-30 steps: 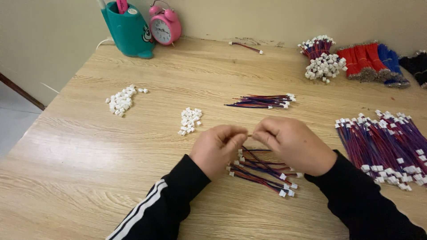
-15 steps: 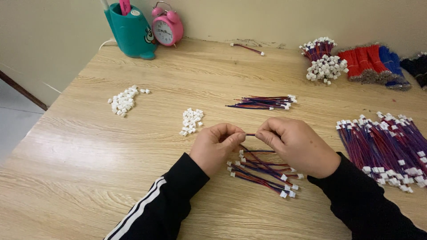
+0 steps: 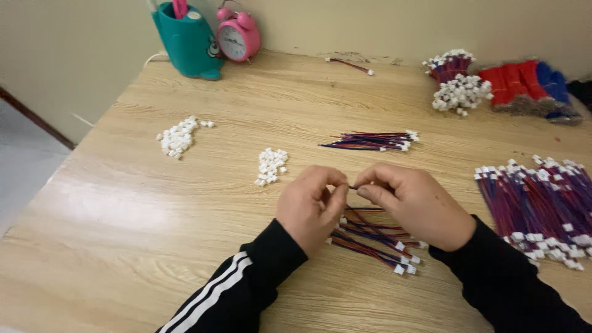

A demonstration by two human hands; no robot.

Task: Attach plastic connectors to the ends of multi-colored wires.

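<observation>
My left hand (image 3: 310,206) and my right hand (image 3: 419,203) meet over the wooden table (image 3: 154,209), fingertips pinched together on a thin red-and-blue wire lead (image 3: 353,187) between them. What the left fingers pinch at the wire's end is too small to make out. Under both hands lies a loose pile of red-and-blue wires with white connectors (image 3: 376,240). A small heap of white plastic connector housings (image 3: 271,165) sits just left of my left hand.
Another heap of white housings (image 3: 179,135) lies further left. A wire bundle (image 3: 373,140) lies beyond my hands, and a large wire pile (image 3: 542,206) at right. At the back: teal pen holder (image 3: 188,40), pink alarm clock (image 3: 238,35), bundled wires (image 3: 459,83), red and blue wire bunches (image 3: 524,83).
My hands stay over the same wire pile. Their fingertips have drawn closer together on the wire. Nothing else on the table has moved.
</observation>
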